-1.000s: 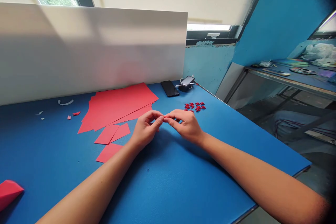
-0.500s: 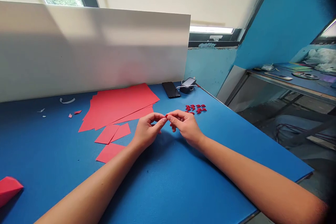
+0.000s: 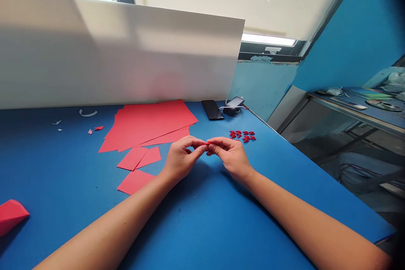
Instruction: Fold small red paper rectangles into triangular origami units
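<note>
- Left hand [image 3: 182, 158] and right hand [image 3: 230, 156] both closed to a pinch, fingertips meeting on a small red paper piece [image 3: 206, 144], held above the table
- Folded red paper pieces [image 3: 242, 136]: tight cluster just past right hand
- Red paper sheets [image 3: 148, 124]: lower edge just beyond left hand
- Cut red rectangles [image 3: 133, 158] near left wrist
- Blue tabletop [image 3: 63, 177]: right edge [image 3: 316, 173] well right of right hand
- White board [image 3: 110, 50] upright along far edge, well beyond hands
- Smartphone [image 3: 211, 109] beside it
</note>
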